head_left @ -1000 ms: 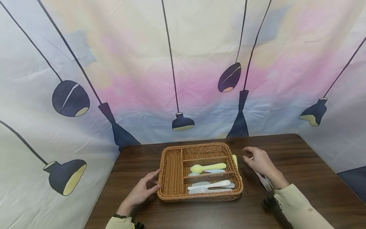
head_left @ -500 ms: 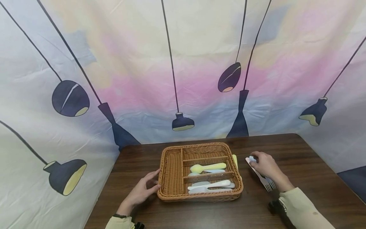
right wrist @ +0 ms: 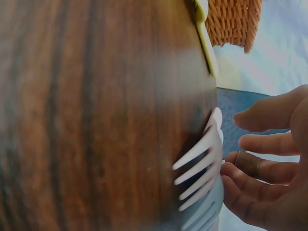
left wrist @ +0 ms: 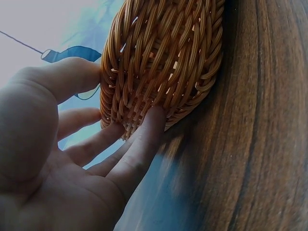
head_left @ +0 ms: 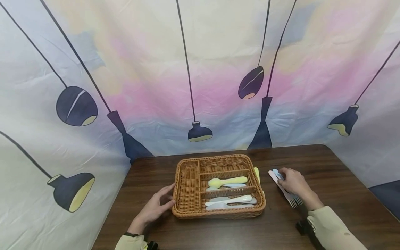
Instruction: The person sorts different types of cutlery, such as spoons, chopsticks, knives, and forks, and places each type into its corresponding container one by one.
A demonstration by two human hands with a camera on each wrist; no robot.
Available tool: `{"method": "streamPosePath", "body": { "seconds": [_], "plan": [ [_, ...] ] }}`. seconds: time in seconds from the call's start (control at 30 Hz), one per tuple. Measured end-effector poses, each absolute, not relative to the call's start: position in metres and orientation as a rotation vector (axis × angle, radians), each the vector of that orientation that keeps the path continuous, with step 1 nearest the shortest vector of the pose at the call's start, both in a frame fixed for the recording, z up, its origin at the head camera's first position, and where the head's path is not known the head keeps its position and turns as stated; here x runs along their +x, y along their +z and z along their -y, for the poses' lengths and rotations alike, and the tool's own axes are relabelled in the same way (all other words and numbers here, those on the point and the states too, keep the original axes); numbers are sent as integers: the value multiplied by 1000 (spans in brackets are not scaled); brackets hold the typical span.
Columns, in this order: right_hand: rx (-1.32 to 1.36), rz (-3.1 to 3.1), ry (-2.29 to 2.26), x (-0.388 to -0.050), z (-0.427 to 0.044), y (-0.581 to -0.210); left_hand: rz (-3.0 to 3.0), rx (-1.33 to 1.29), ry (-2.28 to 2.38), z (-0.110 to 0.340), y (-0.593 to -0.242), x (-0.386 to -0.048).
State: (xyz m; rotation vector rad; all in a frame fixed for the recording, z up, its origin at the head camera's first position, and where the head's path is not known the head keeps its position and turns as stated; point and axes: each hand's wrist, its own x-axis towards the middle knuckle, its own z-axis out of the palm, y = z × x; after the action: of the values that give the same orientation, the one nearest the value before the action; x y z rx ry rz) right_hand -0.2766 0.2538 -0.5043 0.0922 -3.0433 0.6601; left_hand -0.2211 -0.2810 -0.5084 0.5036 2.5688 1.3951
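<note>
A wicker cutlery basket point(head_left: 189, 180) with compartments sits mid-table. My left hand point(head_left: 156, 205) rests its fingertips and thumb against the basket's left side; in the left wrist view the fingers touch the weave point(left wrist: 159, 53). To the right of the basket, a pale pink fork point(head_left: 282, 190) and a light blue fork point(head_left: 276, 172) lie side by side, handles pointing away. Over the blue fork is my right hand point(head_left: 296, 183), covering its middle. In the right wrist view its fingertips point(right wrist: 233, 173) are by the forks, thumb and fingers spread apart; whether they touch is unclear.
A yellow spoon point(head_left: 229, 182) and a light blue piece lie in the basket's middle compartment. Several whitish utensils point(head_left: 231, 200) fill the front one. A yellow utensil point(right wrist: 208, 48) lies on the table along the basket's right side. A patterned cloth point(head_left: 218, 86) hangs behind.
My right hand has moved right and toward me, off the pink fork's handle and over the blue fork, uncovering both handle ends. The left hand and basket stay put.
</note>
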Motion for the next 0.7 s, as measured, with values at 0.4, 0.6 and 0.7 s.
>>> {"method": "streamPosePath", "body": {
  "seconds": [0.4,0.6,0.7],
  "plan": [
    [40,3131,583,-278,-261,-506,-2550,463,1417,282,-509,-221],
    [24,3164,579,-280,-262,-504,-2542,497,1420,282,-510,-222],
    [20,3162,581,-280,-263,-505,-2544,514,1419,283,-510,-222]
  ]
}}
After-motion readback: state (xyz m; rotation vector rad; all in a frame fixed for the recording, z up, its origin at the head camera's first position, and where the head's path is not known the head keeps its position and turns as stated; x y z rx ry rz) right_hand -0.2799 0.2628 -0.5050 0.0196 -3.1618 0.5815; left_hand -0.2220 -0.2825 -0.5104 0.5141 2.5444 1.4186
